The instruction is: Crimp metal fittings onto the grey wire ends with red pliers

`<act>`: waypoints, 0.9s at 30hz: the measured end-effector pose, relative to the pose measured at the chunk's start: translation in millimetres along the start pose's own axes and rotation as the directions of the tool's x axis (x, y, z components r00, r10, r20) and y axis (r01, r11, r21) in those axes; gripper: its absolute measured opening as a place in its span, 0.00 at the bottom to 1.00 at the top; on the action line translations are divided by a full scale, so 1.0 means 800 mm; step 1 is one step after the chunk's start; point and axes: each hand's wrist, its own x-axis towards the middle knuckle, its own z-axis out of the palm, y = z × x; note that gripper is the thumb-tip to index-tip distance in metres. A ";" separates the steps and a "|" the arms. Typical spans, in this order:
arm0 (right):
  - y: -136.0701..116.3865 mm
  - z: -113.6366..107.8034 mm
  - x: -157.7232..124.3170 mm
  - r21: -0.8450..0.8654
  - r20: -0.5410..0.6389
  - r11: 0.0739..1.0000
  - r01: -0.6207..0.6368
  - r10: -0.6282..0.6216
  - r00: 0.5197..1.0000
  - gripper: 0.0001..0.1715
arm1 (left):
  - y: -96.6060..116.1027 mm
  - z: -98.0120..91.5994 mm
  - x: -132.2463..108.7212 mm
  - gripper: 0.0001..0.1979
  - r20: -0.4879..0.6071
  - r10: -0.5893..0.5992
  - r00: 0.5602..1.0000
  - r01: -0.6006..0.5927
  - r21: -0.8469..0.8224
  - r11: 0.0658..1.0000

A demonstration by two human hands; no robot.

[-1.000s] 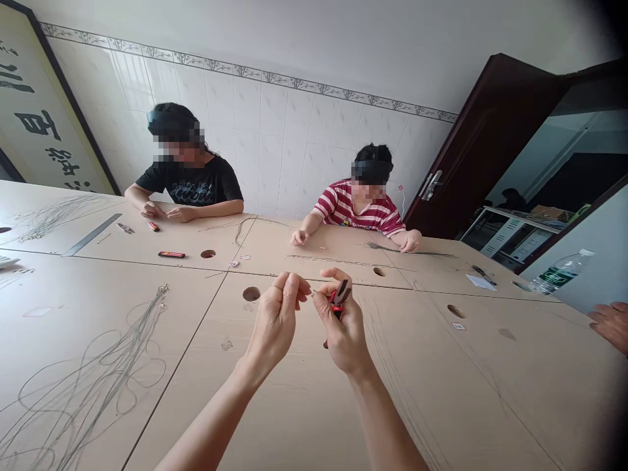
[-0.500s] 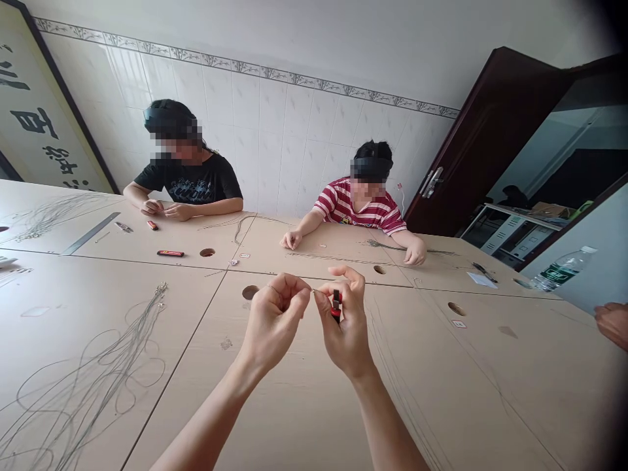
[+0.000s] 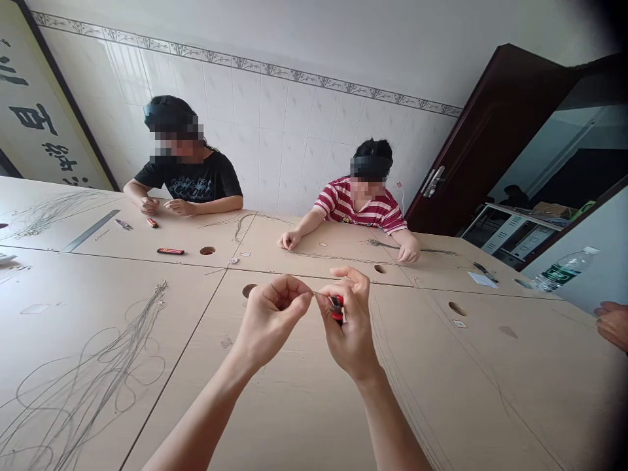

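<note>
My left hand (image 3: 275,320) is closed in a pinch on the end of a thin cord (image 3: 315,294), above the middle of the table (image 3: 294,418). Close beside it, my right hand (image 3: 348,327) has its fingers curled round a small red and black tool (image 3: 337,309), perhaps a lighter. The right thumb and index finger meet near the same cord end. A bundle of thin grey cords (image 3: 122,347) lies at the left, its knotted ends pointing away from me. More thin cords (image 3: 392,366) run along the table to the right of my right hand.
Across the table sit a person in black (image 3: 191,176) and a person in stripes (image 3: 363,199). A ruler (image 3: 91,231), a red and black lighter (image 3: 171,251) and a plastic bottle (image 3: 564,269) lie or stand around. Another person's hand (image 3: 612,324) is at the right edge.
The tool in my right hand has turned and sits lower between the fingers. My hands remain close together. The striped-shirt person's hands have shifted slightly left.
</note>
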 end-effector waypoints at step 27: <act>0.000 -0.002 -0.001 -0.051 0.049 0.993 0.107 -0.104 0.993 0.17 | 0.010 -0.006 0.003 0.10 -0.002 -0.068 0.998 0.068 -0.026 0.997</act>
